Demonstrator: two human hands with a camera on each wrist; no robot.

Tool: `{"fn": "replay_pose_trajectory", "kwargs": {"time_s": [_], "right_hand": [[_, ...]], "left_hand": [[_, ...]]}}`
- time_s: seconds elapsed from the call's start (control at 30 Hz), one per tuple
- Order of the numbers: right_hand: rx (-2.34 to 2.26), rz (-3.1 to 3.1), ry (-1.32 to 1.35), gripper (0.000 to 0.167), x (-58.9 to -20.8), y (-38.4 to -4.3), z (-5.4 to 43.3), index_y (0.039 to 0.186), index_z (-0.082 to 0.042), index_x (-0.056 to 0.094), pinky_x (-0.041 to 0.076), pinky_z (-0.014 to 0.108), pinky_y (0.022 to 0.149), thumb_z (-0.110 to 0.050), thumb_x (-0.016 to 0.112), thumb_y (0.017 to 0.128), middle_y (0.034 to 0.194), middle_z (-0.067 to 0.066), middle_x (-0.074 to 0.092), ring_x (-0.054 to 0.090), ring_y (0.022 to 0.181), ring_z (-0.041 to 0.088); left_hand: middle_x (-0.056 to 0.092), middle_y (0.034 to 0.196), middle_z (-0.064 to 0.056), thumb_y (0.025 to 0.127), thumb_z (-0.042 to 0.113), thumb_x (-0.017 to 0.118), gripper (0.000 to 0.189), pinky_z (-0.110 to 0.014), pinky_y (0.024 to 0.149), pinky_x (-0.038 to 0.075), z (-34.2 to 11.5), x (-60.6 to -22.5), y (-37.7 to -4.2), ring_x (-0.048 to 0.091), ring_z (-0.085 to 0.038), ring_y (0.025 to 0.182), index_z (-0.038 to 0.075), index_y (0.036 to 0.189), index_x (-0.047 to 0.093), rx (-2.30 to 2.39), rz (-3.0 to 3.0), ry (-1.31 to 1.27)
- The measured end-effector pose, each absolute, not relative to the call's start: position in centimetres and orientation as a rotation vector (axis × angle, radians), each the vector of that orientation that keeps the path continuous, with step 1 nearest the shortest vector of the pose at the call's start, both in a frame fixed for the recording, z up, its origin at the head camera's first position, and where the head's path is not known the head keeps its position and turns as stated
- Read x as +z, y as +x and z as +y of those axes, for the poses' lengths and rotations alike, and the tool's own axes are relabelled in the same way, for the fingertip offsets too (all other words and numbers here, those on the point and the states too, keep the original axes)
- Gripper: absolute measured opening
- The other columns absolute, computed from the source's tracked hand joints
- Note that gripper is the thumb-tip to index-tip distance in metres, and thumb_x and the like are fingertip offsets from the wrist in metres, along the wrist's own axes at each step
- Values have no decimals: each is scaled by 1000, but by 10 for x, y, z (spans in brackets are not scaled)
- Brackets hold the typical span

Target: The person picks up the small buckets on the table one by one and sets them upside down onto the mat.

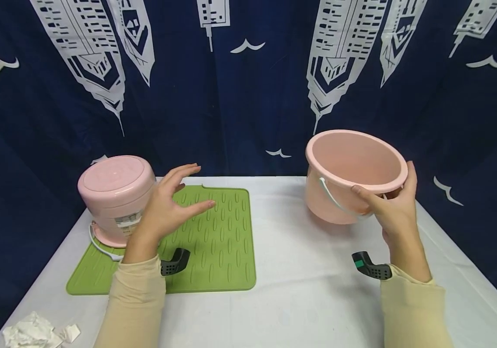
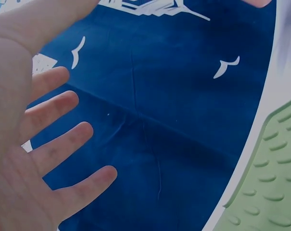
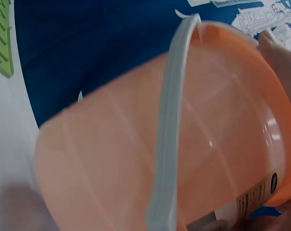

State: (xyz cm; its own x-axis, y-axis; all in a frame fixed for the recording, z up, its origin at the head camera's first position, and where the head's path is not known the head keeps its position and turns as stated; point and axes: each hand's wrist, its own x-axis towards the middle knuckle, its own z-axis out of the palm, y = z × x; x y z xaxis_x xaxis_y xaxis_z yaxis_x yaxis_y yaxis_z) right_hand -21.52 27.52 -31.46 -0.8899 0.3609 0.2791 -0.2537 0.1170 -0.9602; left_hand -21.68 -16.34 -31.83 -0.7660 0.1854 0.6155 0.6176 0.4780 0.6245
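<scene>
My right hand (image 1: 393, 208) grips the near right rim of a pink bucket (image 1: 328, 198), which tilts with its opening partly toward me. Whether its base touches the table cannot be told. The bucket's pale handle (image 3: 169, 120) hangs down its side, and a label (image 3: 246, 202) shows in the right wrist view. On the left, a second pink bucket (image 1: 111, 193) stands upside down on a green ribbed mat (image 1: 218, 241). Beside it, my left hand (image 1: 163, 210) hovers above the mat with fingers spread and nothing held; the left wrist view shows its extended fingers (image 2: 63, 149).
A white cloth covers the table (image 1: 287, 290). Crumpled white paper (image 1: 33, 331) lies at the front left corner. Behind the table hangs a dark blue curtain (image 1: 252, 106) with white building and bird prints.
</scene>
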Motion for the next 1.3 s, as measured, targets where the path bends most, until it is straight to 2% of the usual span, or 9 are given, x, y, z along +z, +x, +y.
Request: {"fn": "replay_pose_trajectory", "kwargs": {"time_s": [0.2,0.6,0.83,1.17,1.3], "right_hand": [[1844,-2010,129,129,-313,-212,263,162,-27,-2,37,16,104,8,85,74,165,6,13,26,143,29],[1944,-2018,468,127,-309,-207,245,163,-19,4,48,18,92,23,77,68,163,15,19,40,131,32],[2010,-2015,583,126,-308,-205,238,163,-18,5,52,23,90,26,74,67,163,14,18,38,130,33],[2082,-2037,741,133,-311,-205,226,163,-16,4,52,30,93,21,83,62,162,14,18,37,131,39],[2099,-2031,804,137,-314,-205,224,163,-16,6,53,32,91,17,89,59,162,14,18,38,131,40]], "left_hand": [[47,150,2,77,24,90,87,-45,108,41,-151,-318,-213,41,-18,139,15,150,44,-1380,-2291,-698],[41,153,3,77,16,90,100,-49,110,38,-127,-316,-210,40,-16,139,19,157,30,-1619,-2241,-820],[38,156,5,75,22,91,107,-46,110,39,-117,-317,-208,40,-17,140,23,159,26,-1642,-2260,-825],[27,161,5,72,40,92,124,-49,110,38,-100,-323,-207,35,-20,143,29,162,7,-1782,-2274,-874],[26,162,2,71,41,93,129,-49,109,38,-97,-324,-208,35,-20,142,23,163,4,-1807,-2274,-899]]}}
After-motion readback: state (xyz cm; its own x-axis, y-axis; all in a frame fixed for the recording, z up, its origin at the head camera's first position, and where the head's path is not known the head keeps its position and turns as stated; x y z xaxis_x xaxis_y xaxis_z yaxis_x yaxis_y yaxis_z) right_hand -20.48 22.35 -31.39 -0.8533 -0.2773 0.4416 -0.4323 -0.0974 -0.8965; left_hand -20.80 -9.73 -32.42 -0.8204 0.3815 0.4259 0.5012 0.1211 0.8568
